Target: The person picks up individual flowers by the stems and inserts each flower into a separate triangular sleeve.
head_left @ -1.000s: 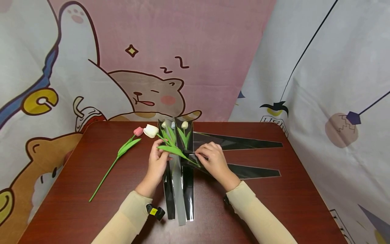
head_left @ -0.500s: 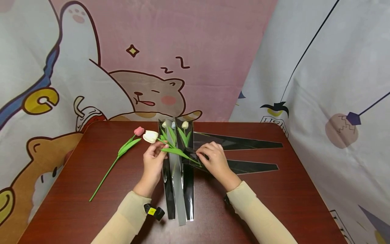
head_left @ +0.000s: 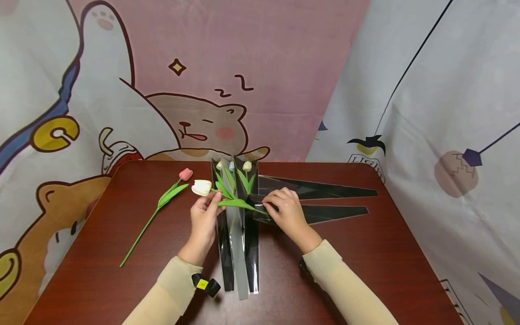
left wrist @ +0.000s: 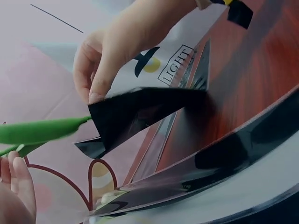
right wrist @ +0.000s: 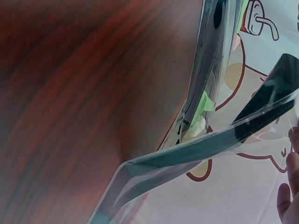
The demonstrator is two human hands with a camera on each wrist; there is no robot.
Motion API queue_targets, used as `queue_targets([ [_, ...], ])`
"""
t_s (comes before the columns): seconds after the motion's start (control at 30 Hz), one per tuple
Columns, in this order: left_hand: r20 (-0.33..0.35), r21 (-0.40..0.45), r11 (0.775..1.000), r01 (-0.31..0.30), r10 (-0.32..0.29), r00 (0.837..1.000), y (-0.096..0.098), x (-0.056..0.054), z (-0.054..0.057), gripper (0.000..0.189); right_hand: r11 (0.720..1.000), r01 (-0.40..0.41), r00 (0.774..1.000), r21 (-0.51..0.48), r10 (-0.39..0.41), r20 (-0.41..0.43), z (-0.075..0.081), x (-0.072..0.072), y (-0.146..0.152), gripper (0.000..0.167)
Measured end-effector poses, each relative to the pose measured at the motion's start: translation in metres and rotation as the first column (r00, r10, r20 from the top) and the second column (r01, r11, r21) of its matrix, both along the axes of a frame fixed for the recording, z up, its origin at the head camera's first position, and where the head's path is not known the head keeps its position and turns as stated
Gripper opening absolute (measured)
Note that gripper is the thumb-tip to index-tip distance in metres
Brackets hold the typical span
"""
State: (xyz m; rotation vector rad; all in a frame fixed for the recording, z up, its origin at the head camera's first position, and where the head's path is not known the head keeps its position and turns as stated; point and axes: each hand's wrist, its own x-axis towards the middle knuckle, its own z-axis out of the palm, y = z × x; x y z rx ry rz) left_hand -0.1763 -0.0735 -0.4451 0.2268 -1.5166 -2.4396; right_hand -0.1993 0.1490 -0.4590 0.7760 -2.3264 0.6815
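Observation:
My left hand (head_left: 203, 221) pinches the green stem of an artificial white tulip (head_left: 201, 187) just behind its bloom. The tulip lies almost level, its leaf (left wrist: 42, 130) pointing along the stem toward the right. With thumb and fingertips, my right hand (head_left: 288, 212) holds the mouth edge of a black and clear flower sleeve (left wrist: 140, 114). The lower end of the stem reaches into the sleeve's opened mouth, where its tip is hidden. In the right wrist view the same sleeve (right wrist: 187, 151) bends across, with fingers (right wrist: 292, 182) at the right edge.
Sleeved tulips (head_left: 247, 166) lie side by side across the table's middle, under the held tulip. A pink tulip (head_left: 185, 174) lies at left on the brown table (head_left: 101, 289). Another flat black sleeve (head_left: 341, 187) lies at right. A printed cloth (head_left: 284, 90) hangs behind.
The held sleeve has swung round, its narrow far end moving away from me. The white tulip's leaf and stem have shifted slightly right toward it; my left hand has turned a little.

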Motion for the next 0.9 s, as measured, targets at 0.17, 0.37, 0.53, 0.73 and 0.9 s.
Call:
queue_targets([
  [0.17,-0.004,0.076,0.997,-0.014,0.014,1.0,0.0,0.0,0.0,0.008,1.0,0.009,1.0,0.002,-0.009,0.003,0.0,-0.001,-0.001,0.004],
  [0.37,-0.027,0.103,0.993,-0.058,0.061,0.998,0.001,0.0,0.003,0.013,1.0,0.005,1.0,-0.021,-0.005,0.004,0.001,0.001,-0.003,0.005],
  [0.53,-0.028,0.079,0.997,-0.02,0.023,0.999,0.005,0.003,0.003,0.012,0.999,0.002,1.0,-0.041,-0.001,0.027,0.002,0.002,-0.005,0.004],
  [0.73,0.008,0.004,1.0,0.028,-0.028,1.0,0.01,0.005,0.001,0.01,0.999,-0.002,0.999,-0.038,0.004,0.04,0.003,0.003,-0.008,0.004],
  [0.9,0.025,0.006,0.999,0.052,-0.052,0.998,0.011,0.006,0.0,0.013,0.999,0.003,1.0,-0.043,-0.002,0.029,0.003,0.003,-0.008,0.004],
])
